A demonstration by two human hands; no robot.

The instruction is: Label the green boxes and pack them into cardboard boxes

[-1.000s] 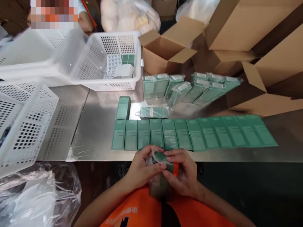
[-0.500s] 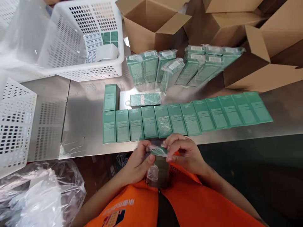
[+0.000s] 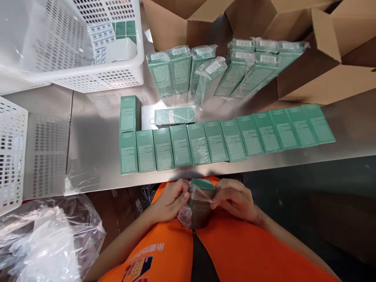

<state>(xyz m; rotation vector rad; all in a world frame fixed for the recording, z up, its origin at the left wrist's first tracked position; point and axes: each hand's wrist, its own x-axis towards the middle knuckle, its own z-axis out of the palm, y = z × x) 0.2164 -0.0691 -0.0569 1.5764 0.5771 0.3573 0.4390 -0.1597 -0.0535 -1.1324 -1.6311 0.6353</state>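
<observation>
Close to my body, a green box (image 3: 201, 211) stands upright, partly covered by clear plastic film (image 3: 197, 190). My left hand (image 3: 172, 200) is closed at the box's left upper edge, pinching the film between thumb and fingers. On the other side my right hand (image 3: 235, 199) is closed too, holding a stretched corner of the film near the right edge. Crumpled film (image 3: 185, 216) hangs at the box's lower left. Just beyond my hands, a row of green boxes (image 3: 180, 145) lies along the metal table (image 3: 96, 141).
Behind the row lie a film-wrapped box (image 3: 174, 116) and another green box (image 3: 128, 113). Several film-wrapped boxes (image 3: 180, 70) stand farther back, before open cartons (image 3: 311, 84). White baskets (image 3: 96, 80) are at left, above a bag of plastic waste (image 3: 49, 243).
My hands have moved slightly apart, stretching the film between them. More of the box's green top shows. The camera view has shifted, so the table's contents appear higher and slightly left.
</observation>
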